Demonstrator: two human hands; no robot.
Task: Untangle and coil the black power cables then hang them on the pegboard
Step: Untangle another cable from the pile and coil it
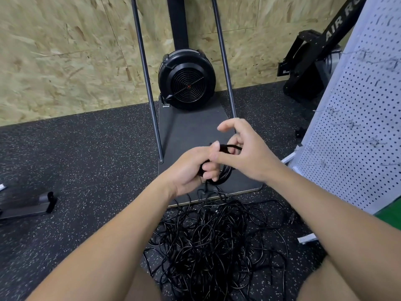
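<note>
Left hand (191, 168) grips a small coil of black cable (224, 170), loops hanging downward, one strand running right to the right hand (243, 153), which pinches it. Tangled cable pile (212, 246) lies on the near speckled floor (86, 170) between the knees. Fan machine (186, 80) stands far centre. White pegboard (355, 127), right, carries bare hooks (351, 123).

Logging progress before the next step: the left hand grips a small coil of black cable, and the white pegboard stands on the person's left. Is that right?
Not quite. The head view shows the white pegboard standing on the person's right, not left. The rest holds: the left hand grips a small coil of black cable.
</note>
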